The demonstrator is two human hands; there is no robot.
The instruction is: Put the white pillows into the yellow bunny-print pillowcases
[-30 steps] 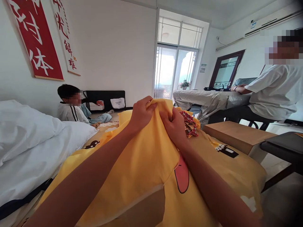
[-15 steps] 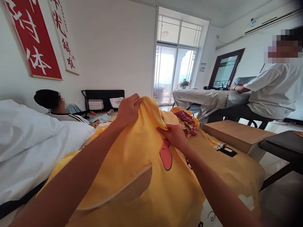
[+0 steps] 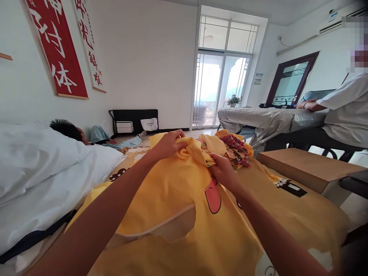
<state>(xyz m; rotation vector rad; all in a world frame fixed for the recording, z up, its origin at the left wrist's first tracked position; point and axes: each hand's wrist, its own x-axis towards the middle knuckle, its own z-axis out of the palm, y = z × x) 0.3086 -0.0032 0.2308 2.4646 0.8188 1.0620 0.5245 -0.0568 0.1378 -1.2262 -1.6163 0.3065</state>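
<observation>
A yellow printed cloth (image 3: 161, 195), which looks like a bedding cover, spreads across the bed in front of me. It bears a pink cartoon shape outlined in black (image 3: 213, 197), and a pale-edged opening gapes across its lower part. At the cloth's raised, bunched far end, my left hand (image 3: 169, 145) grips the fabric with bent fingers. Just right of it and a little lower, my right hand (image 3: 223, 168) pinches a fold between thumb and fingers. Folds hide some fingertips of both hands.
White bedding (image 3: 51, 165) is heaped at left, with a person (image 3: 67, 130) low behind it. Crumpled red-checked fabric (image 3: 237, 147) lies beyond my right hand. A cardboard box (image 3: 310, 165) stands at right, near a covered table (image 3: 258, 119) where another person (image 3: 345, 103) sits.
Both hands have come down with the cloth's raised peak, which is now lower and more bunched. My view has turned slightly left. The person at left has lowered their head.
</observation>
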